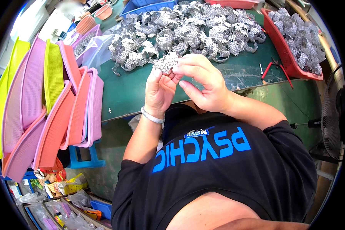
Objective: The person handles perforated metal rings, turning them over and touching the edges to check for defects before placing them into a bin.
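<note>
In front of my chest, my left hand (161, 92) pinches a silver piece of small scale-like metal plates (165, 63) between thumb and fingers. My right hand (205, 80) meets it from the right, its fingertips closed at the piece's edge; its thumb stands lower. Exactly what the right fingertips grip is partly hidden. Just beyond both hands spreads a large heap of similar silver pieces (188, 32), many of them curled like cuffs, on the green table (120, 94).
A red basket (291, 69) of silver pieces stands at the right, near red-handled pliers (276, 71). Stacked colourful plastic baskets (55, 103) rise at the left beside a blue stool (88, 157). A small cross-shaped piece (110, 110) lies near the table edge. A fan (331, 115) stands far right.
</note>
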Demonstrator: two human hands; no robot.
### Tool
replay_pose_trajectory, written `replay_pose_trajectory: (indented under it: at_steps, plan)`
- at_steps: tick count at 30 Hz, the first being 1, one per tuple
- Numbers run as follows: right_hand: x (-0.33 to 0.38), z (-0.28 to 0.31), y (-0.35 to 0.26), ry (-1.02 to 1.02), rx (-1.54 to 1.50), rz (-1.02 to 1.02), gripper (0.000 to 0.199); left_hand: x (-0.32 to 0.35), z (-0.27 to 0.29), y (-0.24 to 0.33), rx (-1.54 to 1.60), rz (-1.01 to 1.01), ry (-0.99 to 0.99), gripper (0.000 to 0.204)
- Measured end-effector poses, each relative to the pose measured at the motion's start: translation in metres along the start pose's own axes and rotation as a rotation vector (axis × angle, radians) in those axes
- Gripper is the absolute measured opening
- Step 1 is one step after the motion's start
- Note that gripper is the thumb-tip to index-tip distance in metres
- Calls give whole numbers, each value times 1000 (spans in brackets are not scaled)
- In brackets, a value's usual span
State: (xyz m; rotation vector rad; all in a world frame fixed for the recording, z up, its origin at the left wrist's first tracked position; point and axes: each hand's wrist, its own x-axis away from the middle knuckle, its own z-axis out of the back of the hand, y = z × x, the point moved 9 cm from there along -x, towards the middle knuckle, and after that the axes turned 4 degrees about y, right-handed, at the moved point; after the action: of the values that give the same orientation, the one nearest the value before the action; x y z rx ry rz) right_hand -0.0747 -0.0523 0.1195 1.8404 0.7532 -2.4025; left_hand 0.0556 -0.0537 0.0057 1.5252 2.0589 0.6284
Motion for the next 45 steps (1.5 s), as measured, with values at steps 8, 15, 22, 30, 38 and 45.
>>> replay_pose_trajectory:
  at_steps: [8,15,22,30,38,45]
  plan:
    - [2,-17,-17,-149,-33,59,27,10,-12,5,261,47,-133,42]
    - [6,-28,-29,-207,-102,114,29,15,-4,0,237,109,-44,60]
    - [10,-33,-32,-277,-125,130,32,16,-10,5,452,138,-98,56]
    - [11,-26,-14,-336,-10,68,26,42,26,39,37,45,-70,67]
    - [27,-7,21,-335,22,-77,25,159,129,80,-559,89,373,50]
    - [28,4,36,-312,137,-130,26,215,299,30,-1450,383,759,65]
